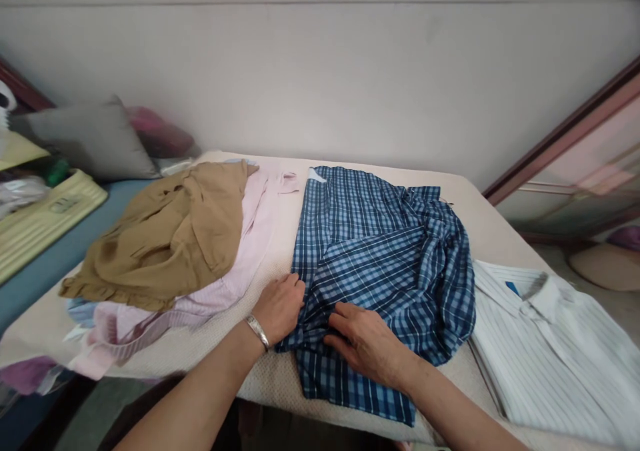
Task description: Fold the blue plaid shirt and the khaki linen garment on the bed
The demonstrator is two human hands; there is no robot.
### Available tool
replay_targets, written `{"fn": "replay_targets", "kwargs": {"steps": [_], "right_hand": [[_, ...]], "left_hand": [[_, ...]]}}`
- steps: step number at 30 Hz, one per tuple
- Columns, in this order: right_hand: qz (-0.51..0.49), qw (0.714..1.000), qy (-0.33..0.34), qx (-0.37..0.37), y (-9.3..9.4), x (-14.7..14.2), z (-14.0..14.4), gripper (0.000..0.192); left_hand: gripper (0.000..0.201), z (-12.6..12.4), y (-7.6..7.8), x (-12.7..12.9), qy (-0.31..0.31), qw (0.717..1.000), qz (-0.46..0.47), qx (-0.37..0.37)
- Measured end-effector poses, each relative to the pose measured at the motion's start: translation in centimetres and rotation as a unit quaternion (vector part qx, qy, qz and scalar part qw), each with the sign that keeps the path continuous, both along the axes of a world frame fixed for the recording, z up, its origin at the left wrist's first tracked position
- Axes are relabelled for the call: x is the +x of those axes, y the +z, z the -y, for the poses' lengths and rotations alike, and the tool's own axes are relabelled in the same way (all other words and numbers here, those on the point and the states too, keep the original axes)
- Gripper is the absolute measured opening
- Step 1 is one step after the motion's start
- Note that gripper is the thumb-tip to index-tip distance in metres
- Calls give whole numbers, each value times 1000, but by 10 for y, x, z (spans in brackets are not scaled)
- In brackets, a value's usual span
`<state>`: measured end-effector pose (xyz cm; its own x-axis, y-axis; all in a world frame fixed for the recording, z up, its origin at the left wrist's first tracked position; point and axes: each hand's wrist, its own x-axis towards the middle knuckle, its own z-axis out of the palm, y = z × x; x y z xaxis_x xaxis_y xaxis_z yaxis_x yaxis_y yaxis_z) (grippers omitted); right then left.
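A blue plaid shirt (370,258) lies partly folded and rumpled in front of me, its lower part spreading toward the near edge of the table. My left hand (281,308), with a silver bangle at the wrist, is closed on the shirt's left edge; its fingertips are partly hidden. Curled fingers and thumb of my right hand (367,343) pinch the cloth near the lower middle of the same shirt. Both hands rest low, close to the table.
The shirt lies on a table with a cream cover (290,238). At left is a clothes pile topped by a brown garment (170,238), over a pink striped one (250,251). A folded white striped shirt (555,351) lies right. A grey cushion (90,138) stands behind, left.
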<state>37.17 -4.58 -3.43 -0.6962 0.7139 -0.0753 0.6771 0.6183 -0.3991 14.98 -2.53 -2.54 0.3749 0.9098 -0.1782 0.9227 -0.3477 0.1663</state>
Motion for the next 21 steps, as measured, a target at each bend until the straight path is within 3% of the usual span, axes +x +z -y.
{"fn": "replay_targets", "kwargs": {"steps": [6, 10, 13, 17, 19, 21], "right_hand": [[-76, 996, -29, -43, 3, 3, -4, 20], [-154, 982, -97, -43, 0, -9, -43, 20], [-134, 981, -140, 8, -1, -34, -115, 25], [-48, 971, -230, 51, 1, -77, -246, 18], [-28, 963, -262, 55, 2, -98, -309, 19], [-13, 956, -288, 53, 2, -117, -361, 24]], "left_hand": [[17, -2, 8, 1, 82, 997, -10, -4], [20, 1, 7, 9, 116, 993, -2, -30], [25, 3, 10, 15, 149, 987, 8, -66], [37, 3, 12, 17, 184, 973, 17, -139], [37, 5, 4, 16, 186, 969, 24, -163], [34, 9, -11, 16, 187, 972, 38, -139]]}}
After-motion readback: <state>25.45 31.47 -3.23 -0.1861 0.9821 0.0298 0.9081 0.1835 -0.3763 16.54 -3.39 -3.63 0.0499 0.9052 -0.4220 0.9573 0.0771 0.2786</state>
